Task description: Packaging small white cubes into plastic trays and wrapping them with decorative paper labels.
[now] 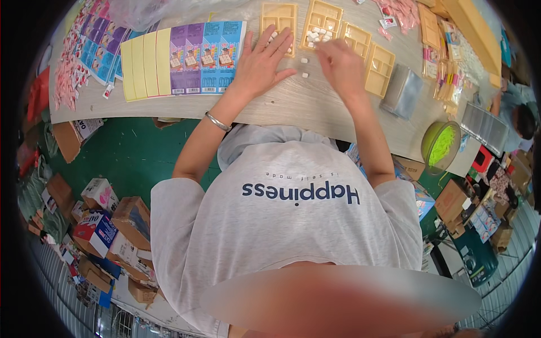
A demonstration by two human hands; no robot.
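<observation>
My left hand [261, 66] lies with fingers spread over a pale yellow compartment tray [280, 13], with a few small white pieces showing between the fingers. To its right sits another compartment tray [323, 11] holding several small white cubes [319, 35] in its near part. My right hand [340, 66] is at that tray's near right corner, its fingers curled in and slightly blurred; whatever they hold is hidden. Two loose white pieces [305, 74] lie on the table between my hands. Two more compartment trays [379, 70] are just right of my right hand.
Purple, blue and yellow printed card sheets [186, 61] cover the table's left side. Pink packets [70, 84] are piled farther left. Clear plastic covers [401, 90] and a bowl [429, 145] of bright green pieces stand right. Cardboard boxes [131, 219] crowd the floor.
</observation>
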